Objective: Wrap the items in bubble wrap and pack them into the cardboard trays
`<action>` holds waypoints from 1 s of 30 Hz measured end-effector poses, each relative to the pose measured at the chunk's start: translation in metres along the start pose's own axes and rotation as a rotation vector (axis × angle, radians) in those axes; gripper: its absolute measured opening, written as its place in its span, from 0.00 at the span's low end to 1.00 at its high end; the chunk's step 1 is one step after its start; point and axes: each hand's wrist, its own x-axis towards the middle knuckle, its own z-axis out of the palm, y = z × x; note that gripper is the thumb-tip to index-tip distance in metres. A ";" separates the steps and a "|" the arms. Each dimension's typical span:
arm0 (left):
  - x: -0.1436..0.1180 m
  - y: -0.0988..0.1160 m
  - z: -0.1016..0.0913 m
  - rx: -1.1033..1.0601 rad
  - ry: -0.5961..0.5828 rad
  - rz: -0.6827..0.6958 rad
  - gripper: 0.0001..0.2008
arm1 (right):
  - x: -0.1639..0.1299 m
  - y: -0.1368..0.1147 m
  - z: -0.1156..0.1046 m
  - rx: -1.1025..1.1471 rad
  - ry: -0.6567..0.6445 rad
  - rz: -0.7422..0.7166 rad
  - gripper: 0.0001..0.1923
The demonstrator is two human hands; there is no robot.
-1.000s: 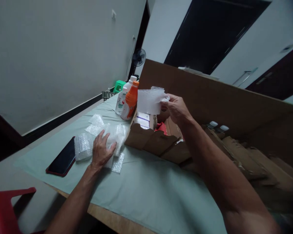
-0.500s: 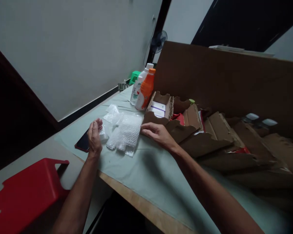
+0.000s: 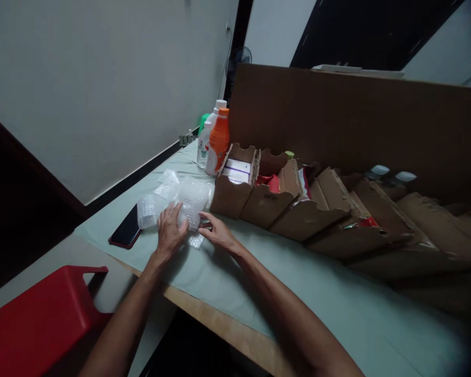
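A heap of clear bubble wrap pieces (image 3: 180,199) lies on the pale green table cover (image 3: 259,283), left of a row of cardboard compartments (image 3: 282,201). My left hand (image 3: 170,230) rests on the near edge of the heap, fingers spread over it. My right hand (image 3: 219,234) lies flat beside it, fingertips touching a small piece of wrap at the heap's near right. Neither hand has anything lifted off the table.
A dark phone (image 3: 124,234) lies left of the wrap. An orange bottle (image 3: 217,141) and a white bottle (image 3: 204,142) stand behind it. A tall cardboard panel (image 3: 357,115) backs the compartments, which hold small boxes and capped bottles. A red plastic stool (image 3: 35,319) sits low left.
A second ago my right hand held a sheet of bubble wrap up over the compartments; it has come down to the heap. My left hand lifted, then settled back on the wrap.
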 end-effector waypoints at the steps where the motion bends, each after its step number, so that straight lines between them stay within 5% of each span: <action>1: 0.006 -0.005 -0.002 0.011 0.004 -0.014 0.27 | 0.003 -0.002 0.003 -0.006 0.002 -0.012 0.32; 6: 0.014 -0.020 -0.017 0.023 0.080 0.051 0.28 | -0.010 0.007 0.001 -0.104 0.079 0.001 0.26; 12: -0.002 -0.020 -0.003 0.027 0.010 0.092 0.25 | -0.028 0.010 0.010 -0.276 -0.014 -0.045 0.24; 16: -0.006 -0.013 -0.009 0.029 0.070 0.097 0.27 | -0.036 0.010 0.010 -0.306 0.020 -0.051 0.21; 20: -0.039 0.010 -0.020 -0.023 0.174 0.156 0.26 | -0.081 0.027 -0.003 -0.303 0.136 -0.031 0.16; 23: -0.081 0.031 -0.007 -0.076 0.031 0.295 0.21 | -0.131 0.036 -0.007 -0.338 0.186 -0.015 0.13; 30: -0.139 0.091 0.072 -0.256 -0.443 0.717 0.22 | -0.226 0.043 -0.019 -0.587 0.109 0.008 0.16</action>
